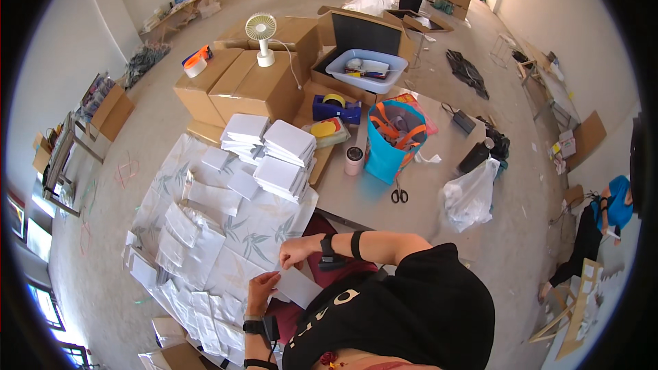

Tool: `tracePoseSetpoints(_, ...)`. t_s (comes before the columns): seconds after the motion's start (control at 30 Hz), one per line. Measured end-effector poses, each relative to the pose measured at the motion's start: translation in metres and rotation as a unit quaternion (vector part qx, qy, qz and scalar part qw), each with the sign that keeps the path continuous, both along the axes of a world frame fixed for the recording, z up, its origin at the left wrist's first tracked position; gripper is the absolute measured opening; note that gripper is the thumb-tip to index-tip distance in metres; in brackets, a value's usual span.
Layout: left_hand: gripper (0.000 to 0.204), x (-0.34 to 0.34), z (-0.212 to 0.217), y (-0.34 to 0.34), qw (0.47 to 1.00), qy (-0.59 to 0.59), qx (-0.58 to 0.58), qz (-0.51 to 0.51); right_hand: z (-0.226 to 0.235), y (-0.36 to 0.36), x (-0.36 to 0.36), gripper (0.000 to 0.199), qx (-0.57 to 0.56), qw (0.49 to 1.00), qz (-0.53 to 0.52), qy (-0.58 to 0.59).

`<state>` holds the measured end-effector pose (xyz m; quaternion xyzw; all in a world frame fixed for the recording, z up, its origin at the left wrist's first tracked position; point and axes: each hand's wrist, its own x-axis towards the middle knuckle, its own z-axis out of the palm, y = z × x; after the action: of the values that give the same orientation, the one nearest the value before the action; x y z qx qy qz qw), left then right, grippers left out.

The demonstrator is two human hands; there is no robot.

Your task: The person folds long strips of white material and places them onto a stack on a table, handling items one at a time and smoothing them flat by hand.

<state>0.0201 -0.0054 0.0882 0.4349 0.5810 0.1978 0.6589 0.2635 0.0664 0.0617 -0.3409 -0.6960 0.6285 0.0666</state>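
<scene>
Close to my body, a flat white rectangular piece (pixel 300 288), like a small packet or thin box, is tilted over my lap. My left hand (pixel 262 290) pinches its left edge between thumb and fingers. Just above, my right hand (pixel 296 251) is closed with its fingertips down at the piece's upper corner; what they grip is too small to make out. White pouches (pixel 188 236) lie spread on the leaf-patterned cloth (pixel 257 236) left of my hands, with more white packets (pixel 205 315) nearer me. Stacks of flat white pieces (pixel 284 154) stand beyond.
Cardboard boxes (pixel 257 85) carrying a small fan (pixel 262 38) stand at the back. Right of the stacks are a tape dispenser (pixel 337 111), a pink cup (pixel 354 161), a blue tote bag (pixel 391 154), black scissors (pixel 399 196) and a white plastic bag (pixel 469 195). Another person (pixel 606 216) is at far right.
</scene>
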Motion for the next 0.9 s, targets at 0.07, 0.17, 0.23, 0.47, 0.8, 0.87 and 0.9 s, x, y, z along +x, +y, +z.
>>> tracePoseSetpoints(0.07,0.030,-0.001,-0.001,0.000,1.000,-0.001,0.001,-0.004,-0.001,0.003,-0.002,0.019,0.002,1.000,0.008,0.004)
tracePoseSetpoints(0.17,0.029,-0.002,-0.005,0.001,1.000,-0.005,0.002,-0.006,-0.004,0.005,-0.004,0.018,0.005,1.000,0.015,0.003)
tracePoseSetpoints(0.23,0.029,-0.003,-0.009,0.001,1.000,-0.010,0.004,-0.003,-0.006,0.006,-0.005,0.017,0.007,1.000,0.014,0.001)
tracePoseSetpoints(0.47,0.030,-0.004,-0.011,-0.001,1.000,-0.027,0.010,0.000,0.007,0.000,-0.004,0.014,0.076,0.997,0.032,-0.013)
tracePoseSetpoints(0.8,0.030,-0.012,-0.039,-0.001,0.999,-0.004,0.049,-0.010,-0.041,0.009,-0.001,0.012,0.005,0.997,0.046,0.068)
tracePoseSetpoints(0.87,0.027,-0.015,-0.047,-0.004,0.997,-0.052,0.059,0.014,-0.057,0.017,-0.001,0.011,0.002,0.997,0.067,0.047)
tracePoseSetpoints(0.9,0.026,-0.015,-0.034,-0.003,0.993,-0.032,0.110,-0.029,-0.032,0.011,0.002,0.014,-0.059,0.997,0.030,0.049)
